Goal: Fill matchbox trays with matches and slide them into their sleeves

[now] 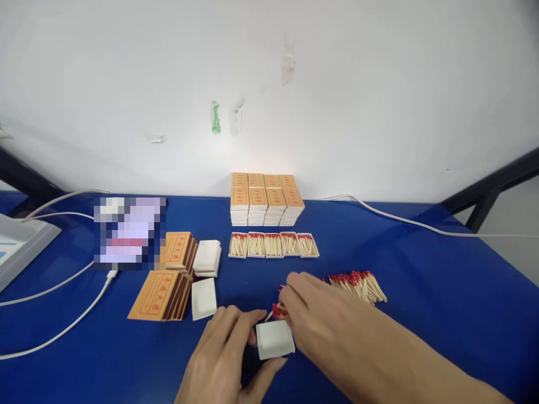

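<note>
Left hand (221, 349) spread around a matchbox tray (275, 340), right hand (314, 311) pinching red-tipped matches (276, 311)
Five filled trays (273, 245) (side by side) lie beyond.

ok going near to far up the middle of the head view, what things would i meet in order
White tray → row of five trays filled with matches → stack of orange-topped matchboxes → white wall.

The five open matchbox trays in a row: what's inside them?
The five open trays hold wooden matches, red heads mostly at the far end. Only the topmost show; whatever lies beneath them is covered, so the count can't be told.
</note>
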{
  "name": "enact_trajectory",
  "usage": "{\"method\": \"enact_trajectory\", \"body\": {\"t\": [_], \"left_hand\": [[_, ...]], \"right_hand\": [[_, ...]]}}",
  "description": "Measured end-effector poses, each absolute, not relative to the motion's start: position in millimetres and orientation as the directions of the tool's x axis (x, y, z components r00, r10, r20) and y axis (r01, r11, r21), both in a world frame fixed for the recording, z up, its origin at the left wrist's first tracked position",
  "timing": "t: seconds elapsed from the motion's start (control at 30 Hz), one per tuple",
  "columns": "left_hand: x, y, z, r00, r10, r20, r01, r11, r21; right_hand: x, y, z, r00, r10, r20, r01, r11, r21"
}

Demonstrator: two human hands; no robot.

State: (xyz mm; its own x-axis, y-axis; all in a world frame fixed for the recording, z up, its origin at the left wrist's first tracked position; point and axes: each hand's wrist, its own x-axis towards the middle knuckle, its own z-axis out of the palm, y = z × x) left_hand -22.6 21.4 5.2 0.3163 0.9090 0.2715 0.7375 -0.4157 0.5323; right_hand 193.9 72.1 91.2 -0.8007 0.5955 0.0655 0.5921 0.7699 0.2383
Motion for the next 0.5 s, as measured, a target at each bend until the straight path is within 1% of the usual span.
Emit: {"method": "enact_trajectory", "body": {"t": [0.07,0.13,0.27,0.5], "left_hand": [[-22,21,7,0.319,0.912,0.258,0.736,-0.410,0.539],[-22,21,9,0.319,0.916,0.245,0.736,-0.402,0.545],[-22,21,9,0.310,0.920,0.239,0.736,-0.391,0.552],[-21,21,7,0.284,0.930,0.233,0.731,-0.367,0.576]], "right_hand": [[187,65,92,-0.838,0.538,0.087,0.541,0.799,0.263],[181,62,88,-0.865,0.495,0.076,0.495,0.822,0.281],[172,63,77,-0.872,0.484,0.077,0.485,0.830,0.277],[168,62,76,-0.872,0.475,0.122,0.490,0.845,0.215]]}}
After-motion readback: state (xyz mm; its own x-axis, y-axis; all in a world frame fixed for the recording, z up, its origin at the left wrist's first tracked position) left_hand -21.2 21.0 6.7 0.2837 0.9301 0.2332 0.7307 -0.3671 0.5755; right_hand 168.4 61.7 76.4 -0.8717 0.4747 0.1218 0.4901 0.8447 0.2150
